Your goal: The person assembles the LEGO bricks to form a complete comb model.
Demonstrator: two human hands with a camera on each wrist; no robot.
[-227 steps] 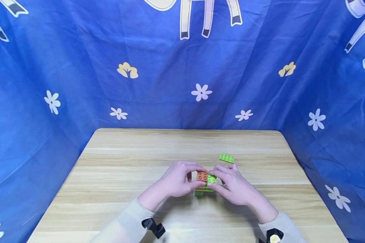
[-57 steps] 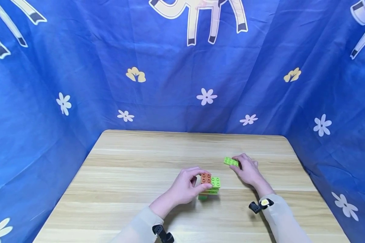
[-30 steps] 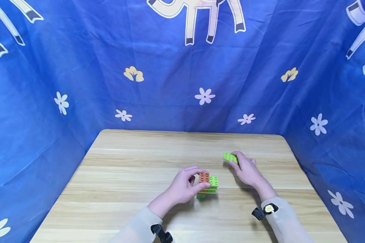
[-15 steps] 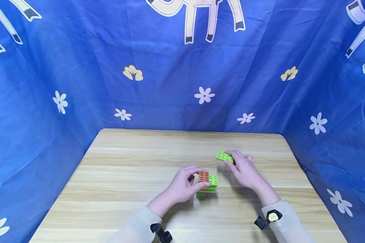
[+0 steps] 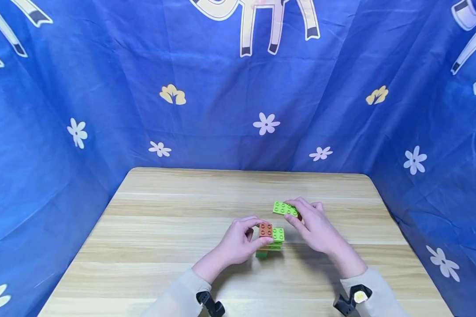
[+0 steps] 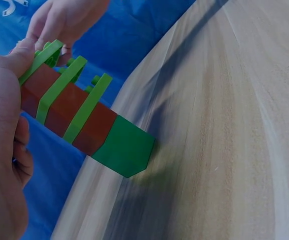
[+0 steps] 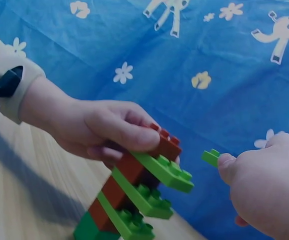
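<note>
A tower of toy building bricks stands on the table: a dark green base (image 6: 127, 147), then reddish-brown bricks alternating with light green plates that jut out to the right. My left hand (image 5: 238, 242) pinches the brown top brick (image 5: 265, 229) between thumb and fingers. Below it, the uppermost jutting green plate (image 5: 278, 234) shows its studs. Just behind and to the right of the tower, my right hand (image 5: 315, 226) holds a loose light green plate (image 5: 284, 208) by its right end, studs up, in the air and apart from the tower. Its fingers partly cover that plate.
The wooden table (image 5: 174, 202) extends around the tower, with its rounded far edge against a blue patterned curtain (image 5: 214, 110). Black wrist cameras sit on both sleeves, the left camera (image 5: 211, 304) and the right camera (image 5: 351, 299).
My right hand let go of the tower, took the light green plate from the table behind, lifted it and brought it left, then nearer the tower. The left hand stays on the brown brick.
</note>
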